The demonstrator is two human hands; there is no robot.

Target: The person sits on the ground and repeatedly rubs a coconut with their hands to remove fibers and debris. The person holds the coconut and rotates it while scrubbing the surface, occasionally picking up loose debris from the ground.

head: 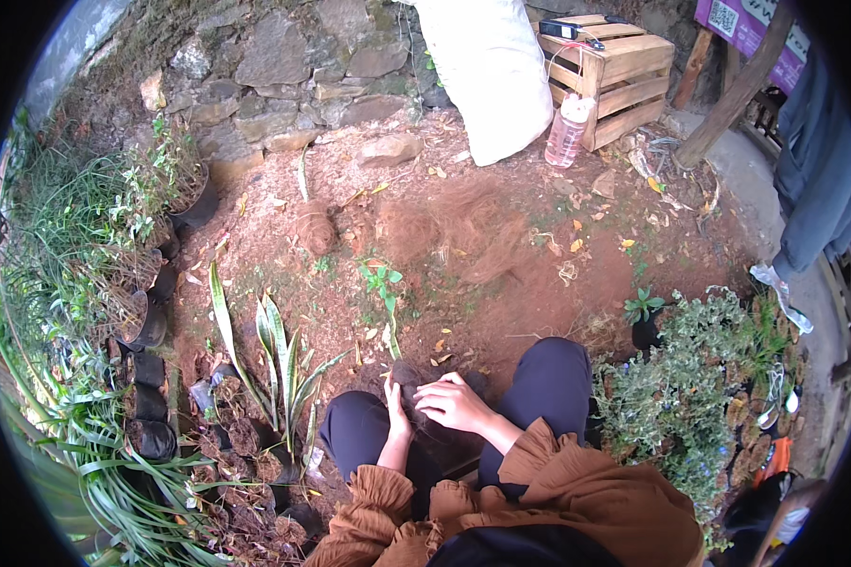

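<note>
Between my knees, a dark rounded root ball (pixel 405 375) has a slim variegated leaf (pixel 393 327) rising from its top. My left hand (pixel 397 411) lies along the ball's left side, fingers pointing up. My right hand (pixel 454 405) is at its right, palm down with bent fingers over dark fibre; whether it grips anything cannot be told. Beyond my knees, a heap of loose brown fibre (pixel 479 227) lies on the soil. A fibre-wrapped ball (pixel 315 228) with one upright leaf sits left of it. Snake plants (pixel 284 354) stand to the left.
Potted plants and black pots (pixel 150 404) line the left side. Silvery foliage plants (pixel 688 383) crowd the right. A white sack (pixel 500 85), a pink-tinted bottle (pixel 567 135) and a wooden crate (pixel 627 71) stand before the stone wall (pixel 273 53). Blue cloth (pixel 819 163) hangs at right.
</note>
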